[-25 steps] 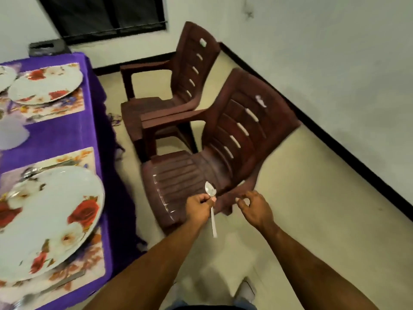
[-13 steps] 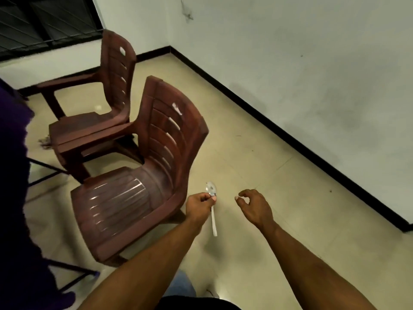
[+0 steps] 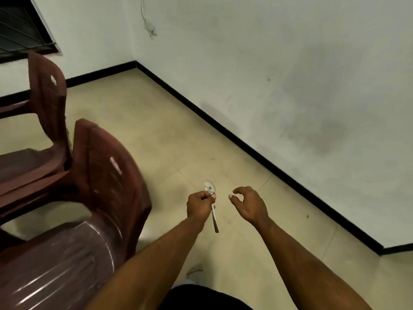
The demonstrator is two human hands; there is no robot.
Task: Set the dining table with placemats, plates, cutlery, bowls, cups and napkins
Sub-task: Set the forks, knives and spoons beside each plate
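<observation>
A metal spoon (image 3: 214, 217) is pinched near its bowl in my left hand (image 3: 199, 206), bowl up and handle hanging down over the floor. My right hand (image 3: 249, 204) hovers just to the right of it, fingers loosely curled and apart, holding nothing. The dining table, plates and placemats are out of view.
Two brown plastic chairs stand at the left: a near chair (image 3: 89, 198) close to my left arm and a far chair (image 3: 44, 108) behind it. Beige tiled floor (image 3: 178, 142) runs to a white wall (image 3: 290, 86) with a black skirting. A dark window (image 3: 17, 30) is at top left.
My view has swung to the right, away from the purple table, which has left the frame. Both hands kept their pose, the left still gripping the spoon.
</observation>
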